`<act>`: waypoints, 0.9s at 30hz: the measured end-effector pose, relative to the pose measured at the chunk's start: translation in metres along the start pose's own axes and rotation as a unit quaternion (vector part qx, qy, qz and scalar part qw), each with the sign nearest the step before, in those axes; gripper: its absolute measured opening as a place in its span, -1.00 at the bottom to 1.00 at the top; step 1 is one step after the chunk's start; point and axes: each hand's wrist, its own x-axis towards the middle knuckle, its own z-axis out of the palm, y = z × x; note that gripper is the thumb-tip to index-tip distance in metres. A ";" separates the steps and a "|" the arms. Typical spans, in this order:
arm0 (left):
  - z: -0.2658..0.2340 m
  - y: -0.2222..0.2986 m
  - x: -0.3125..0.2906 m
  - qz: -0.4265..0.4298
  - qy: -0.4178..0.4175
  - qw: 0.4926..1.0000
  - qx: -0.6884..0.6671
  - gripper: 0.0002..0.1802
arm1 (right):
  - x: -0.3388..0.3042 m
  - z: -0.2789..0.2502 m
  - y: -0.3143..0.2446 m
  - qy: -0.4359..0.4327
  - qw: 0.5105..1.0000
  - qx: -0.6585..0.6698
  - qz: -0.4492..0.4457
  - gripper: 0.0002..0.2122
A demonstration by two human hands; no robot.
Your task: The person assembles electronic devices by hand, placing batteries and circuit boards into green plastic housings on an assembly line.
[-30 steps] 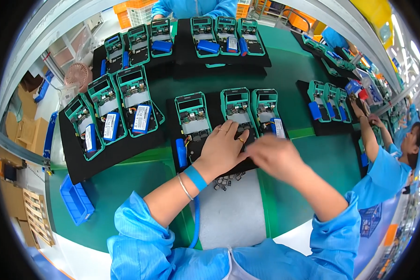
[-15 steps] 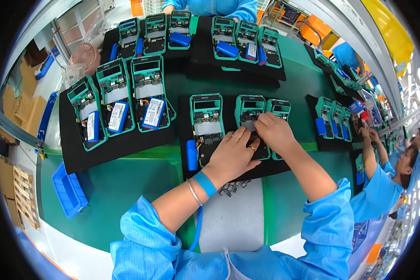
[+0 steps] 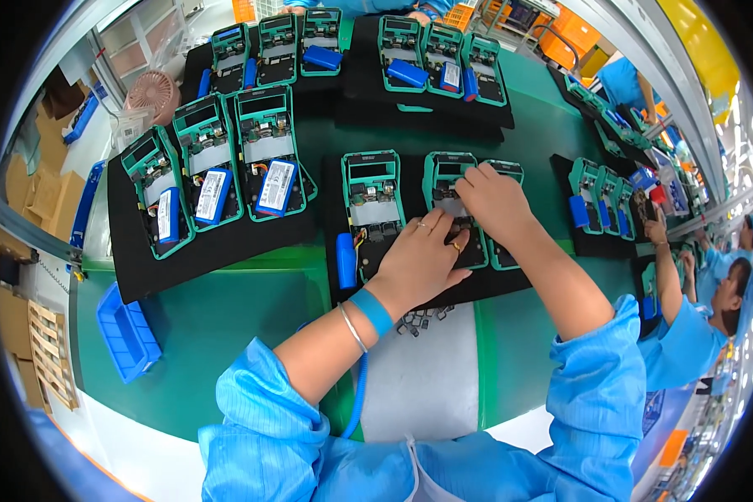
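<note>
Three teal-rimmed device housings lie in a row on a black mat before me. My left hand (image 3: 420,258) rests over the lower part of the middle device housing (image 3: 449,166), fingers stretched forward and thumb apart. Close above it, my right hand (image 3: 495,202) bends over the same housing's upper right side with its fingers drawn together; whatever is under the fingertips is hidden. The left device housing (image 3: 373,211) has a blue battery pack (image 3: 345,261) lying beside it. Partly covered by my right hand is the right device housing (image 3: 507,254).
Small dark square parts (image 3: 422,320) lie at the near mat edge. More housings with batteries sit on a black mat (image 3: 226,272) at left, and others farther back. A blue bin (image 3: 128,335) stands at lower left. A co-worker (image 3: 690,322) works at right.
My right hand has shifted slightly up over the middle housing, its fingers more bent. My left hand stays at that housing's lower part. The whole view has tilted a little.
</note>
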 end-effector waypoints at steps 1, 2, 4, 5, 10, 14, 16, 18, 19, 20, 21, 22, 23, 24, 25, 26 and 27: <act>-0.002 0.001 0.002 0.000 0.002 1.000 0.001 -0.41 | -0.001 0.000 0.001 0.008 1.000 -0.004 0.010 -0.84; -0.001 0.000 0.002 -0.001 -0.001 1.000 0.001 -0.41 | -0.001 -0.001 0.000 0.017 1.000 -0.007 0.016 -0.84; 0.000 0.000 0.001 -0.007 0.010 1.000 -0.014 -0.42 | -0.010 -0.008 -0.012 0.065 0.996 0.046 0.041 -0.88; 0.001 -0.002 0.000 -0.010 0.011 1.000 -0.014 -0.42 | -0.015 -0.024 -0.027 0.130 0.978 0.143 0.078 -0.89; 0.009 0.000 -0.001 -0.007 0.012 1.000 0.009 -0.42 | -0.082 -0.052 -0.097 0.186 0.912 0.366 0.013 -0.85; 0.007 0.001 -0.003 0.006 0.026 1.000 0.003 -0.42 | -0.108 -0.041 -0.134 0.071 0.937 0.339 -0.048 -0.77; 0.009 0.001 -0.004 0.006 0.029 1.000 0.002 -0.44 | -0.105 -0.038 -0.139 0.039 0.951 0.297 -0.072 -0.73; 0.010 -0.001 -0.004 0.006 0.031 1.000 0.003 -0.44 | -0.100 -0.036 -0.138 0.027 0.952 0.294 -0.078 -0.75; 0.011 -0.002 -0.005 0.004 0.033 0.999 0.001 -0.44 | -0.098 -0.034 -0.137 0.012 0.953 0.291 -0.084 -0.76; 0.010 -0.001 -0.004 0.007 0.035 0.999 0.004 -0.44 | -0.098 -0.036 -0.135 0.016 0.954 0.288 -0.083 -0.76; 0.009 0.000 -0.003 0.009 0.038 0.999 0.004 -0.44 | -0.098 -0.037 -0.133 0.000 0.954 0.292 -0.067 -0.81; 0.008 0.001 -0.002 0.011 0.042 0.999 0.003 -0.44 | -0.099 -0.039 -0.132 -0.015 0.954 0.295 -0.050 -0.87; 0.006 0.001 -0.002 0.012 0.042 0.999 0.002 -0.44 | -0.101 -0.040 -0.133 -0.016 0.954 0.294 -0.049 -0.87; 0.005 0.000 -0.002 0.003 0.022 1.000 0.001 -0.42 | -0.104 -0.042 -0.135 -0.057 0.940 0.336 0.030 -0.91; 0.003 -0.001 -0.001 -0.004 0.002 1.000 0.000 -0.41 | -0.106 -0.045 -0.136 -0.096 0.916 0.374 0.108 -0.91; 0.004 -0.001 -0.002 -0.004 0.001 1.000 -0.002 -0.41 | -0.109 -0.049 -0.136 -0.097 0.916 0.374 0.109 -0.91; 0.004 -0.002 -0.002 -0.007 -0.001 1.000 0.001 -0.41 | -0.112 -0.057 -0.135 -0.169 0.867 0.424 0.199 -0.88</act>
